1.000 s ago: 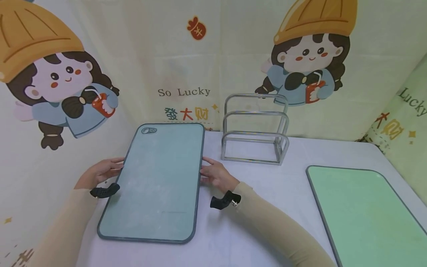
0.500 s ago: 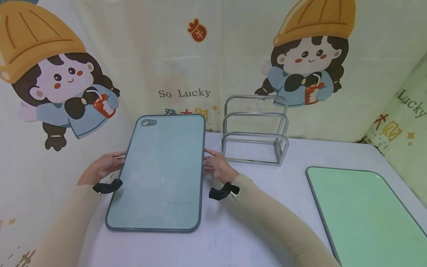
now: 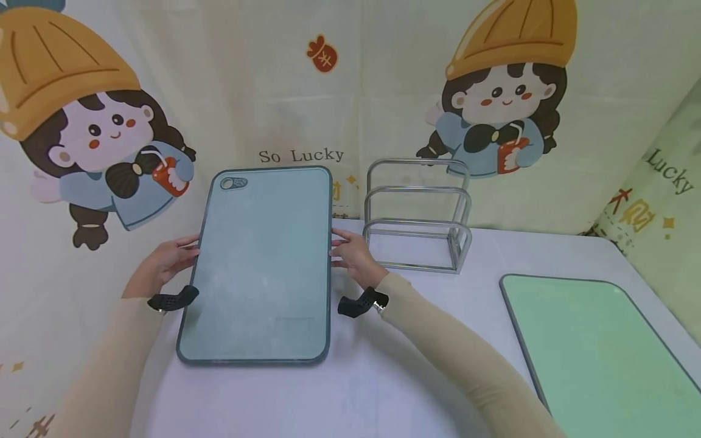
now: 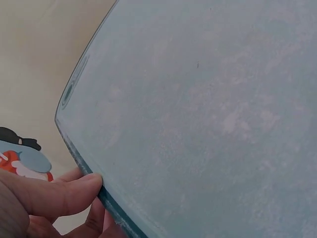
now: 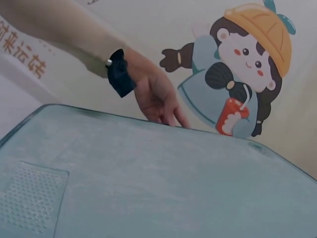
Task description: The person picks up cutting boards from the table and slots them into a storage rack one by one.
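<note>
Both arms reach forward: the left hand (image 3: 164,263) and right hand (image 3: 353,258) grip opposite long edges of one blue-grey cutting board (image 3: 261,267), tilted up off the table (image 3: 405,371). One green cutting board (image 3: 597,347) and one metal rack (image 3: 418,213) stand by.

The table (image 3: 383,377) was viewed from above by the head camera; the board (image 3: 263,267) was seen close by both wrist cameras.
</note>
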